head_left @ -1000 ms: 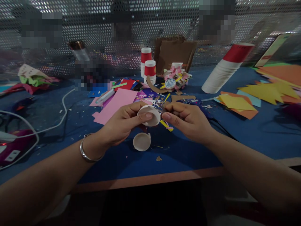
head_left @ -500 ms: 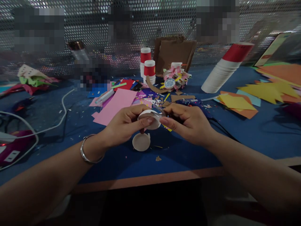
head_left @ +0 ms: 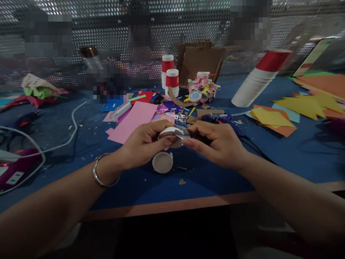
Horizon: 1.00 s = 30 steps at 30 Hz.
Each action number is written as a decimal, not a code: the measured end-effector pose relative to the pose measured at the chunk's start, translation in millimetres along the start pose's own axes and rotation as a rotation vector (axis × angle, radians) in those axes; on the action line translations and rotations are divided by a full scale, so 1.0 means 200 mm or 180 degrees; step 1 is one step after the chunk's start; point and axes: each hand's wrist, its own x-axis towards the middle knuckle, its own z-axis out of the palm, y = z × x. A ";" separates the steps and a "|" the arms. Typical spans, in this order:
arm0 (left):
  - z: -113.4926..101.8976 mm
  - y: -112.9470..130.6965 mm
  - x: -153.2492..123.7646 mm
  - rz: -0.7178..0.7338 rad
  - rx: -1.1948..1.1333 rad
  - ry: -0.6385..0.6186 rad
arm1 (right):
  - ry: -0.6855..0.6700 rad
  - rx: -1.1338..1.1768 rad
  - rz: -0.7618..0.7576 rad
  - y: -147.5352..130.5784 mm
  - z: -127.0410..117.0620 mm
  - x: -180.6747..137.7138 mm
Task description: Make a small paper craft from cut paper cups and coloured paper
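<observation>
One round white paper cup base (head_left: 169, 131), over the blue bench (head_left: 215, 180), is clamped in the fingers of the left hand (head_left: 141, 145); those of the right hand (head_left: 221, 144) clasp silver metal scissors (head_left: 182, 136) at its rim.

Your desk (head_left: 215, 180): blue, with a pinkish-brown near edge (head_left: 172, 207). In your left hand (head_left: 145, 142), a white paper piece (head_left: 165, 132); in your right hand (head_left: 219, 142), scissors (head_left: 183, 136), silver-bladed. Toward the far edge, you see red-and-white cups (head_left: 172, 77) and a disc (head_left: 195, 95) patterned blue grid on white; toward the right edge, yellow sheets (head_left: 307, 104) and orange sheets (head_left: 323, 85).
</observation>
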 end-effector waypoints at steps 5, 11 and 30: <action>0.01 -0.01 0.00 -0.0080 -0.0090 0.0064 | 0.0086 -0.0087 -0.0014 0.00 0.00 0.00; 0.01 -0.04 0.00 0.0069 0.0110 0.0746 | 0.0188 0.0326 0.0330 -0.01 0.00 0.01; 0.00 -0.05 -0.02 0.2253 0.2412 0.1451 | -0.0357 0.2713 0.1425 -0.02 0.04 0.02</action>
